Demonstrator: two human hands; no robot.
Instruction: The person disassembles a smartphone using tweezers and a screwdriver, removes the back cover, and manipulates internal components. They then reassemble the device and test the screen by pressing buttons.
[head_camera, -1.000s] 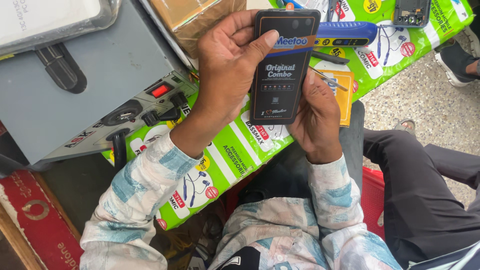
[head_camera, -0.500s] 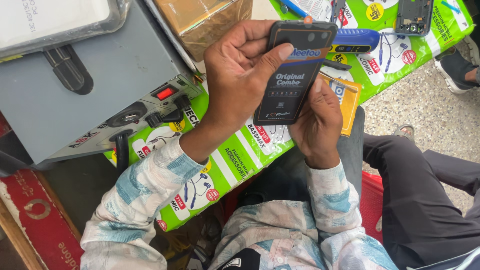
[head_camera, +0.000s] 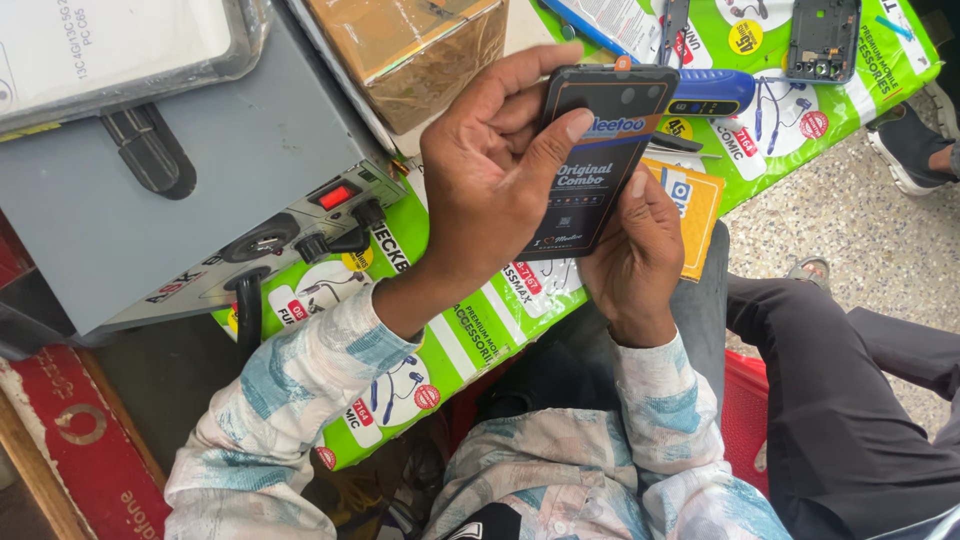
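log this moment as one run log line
left hand: grips black phone screen panel | right hand: supports its lower edge | nearby: blue screwdriver, grey power unit

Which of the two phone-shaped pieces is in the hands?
The black panel with printed film, gripped by the left hand and right hand. The other, a bare grey phone frame, lies untouched on the green table cover.

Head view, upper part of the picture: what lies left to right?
Grey metal box → brown cardboard box → left hand → black phone panel → blue-handled tool → dark phone frame.
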